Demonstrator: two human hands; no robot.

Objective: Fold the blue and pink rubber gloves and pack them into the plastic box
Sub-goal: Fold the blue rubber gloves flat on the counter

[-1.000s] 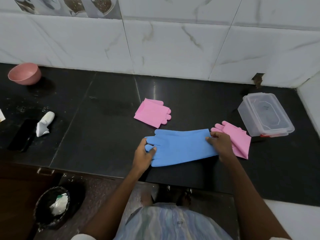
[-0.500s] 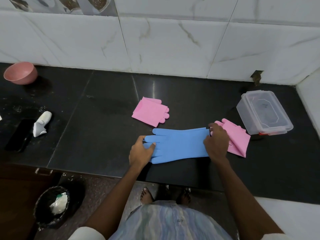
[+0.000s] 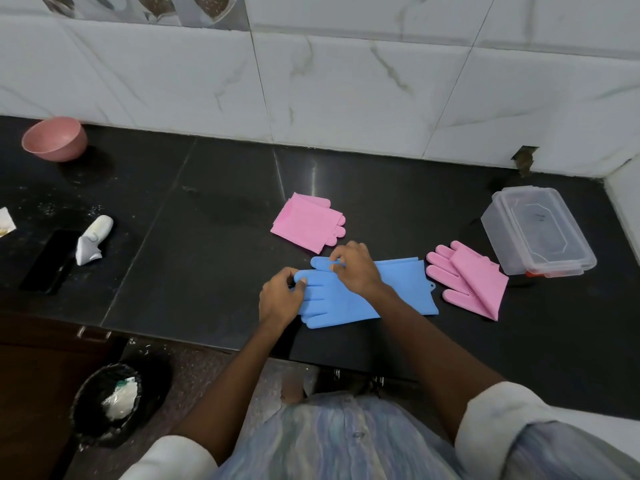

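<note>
Blue glove (image 3: 367, 292) flat on black table (image 3: 194, 271), near edge. Left hand (image 3: 280, 299) fingers pinch its fingertips; right hand (image 3: 353, 268) fingers curled, pinching thumb end. 2 pink gloves: folded one (image 3: 304, 223) behind, other (image 3: 474, 282) right, beside lidded plastic box (image 3: 536, 230).

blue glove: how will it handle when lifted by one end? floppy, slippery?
Likely floppy: the blue glove lies fully flat on the counter, and the pink gloves hold sharp folds. Probably light, being a thin sheet. Its matte surface suggests it grips rather than slides, though both hands, left and right, are pinning its finger end, so it may shift or spring back.
</note>
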